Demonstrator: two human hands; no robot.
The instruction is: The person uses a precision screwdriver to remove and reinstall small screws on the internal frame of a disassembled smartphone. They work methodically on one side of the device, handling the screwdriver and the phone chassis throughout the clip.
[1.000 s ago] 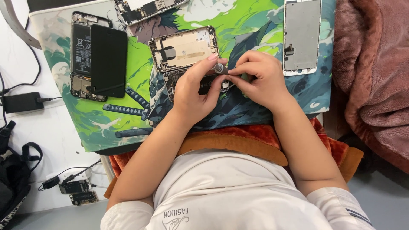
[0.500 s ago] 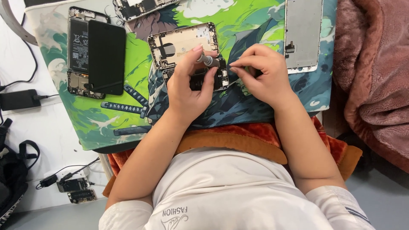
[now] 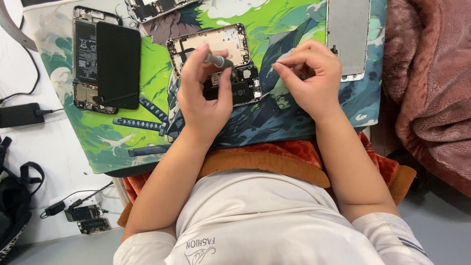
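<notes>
Both hands work over an opened phone (image 3: 216, 61) lying face-down near the middle of a green illustrated mat (image 3: 147, 132). Left hand (image 3: 203, 95) has its fingers closed around a small metal screwdriver (image 3: 216, 60), held above the phone's exposed interior; the tip itself is hidden behind the fingers. Right hand (image 3: 309, 81) sits just beside the phone's right edge, thumb and forefinger pinched together; whether anything is between them is too small to tell. The two hands are apart, with the phone's lower section between them.

On the mat's left part lies a second opened phone (image 3: 86, 59) with a black panel (image 3: 117, 66) resting partly over it. A pale screen panel (image 3: 348, 37) lies at the upper right. A reddish-brown blanket (image 3: 431, 83) fills the right side. A black charger (image 3: 19, 115) rests on the white surface at left.
</notes>
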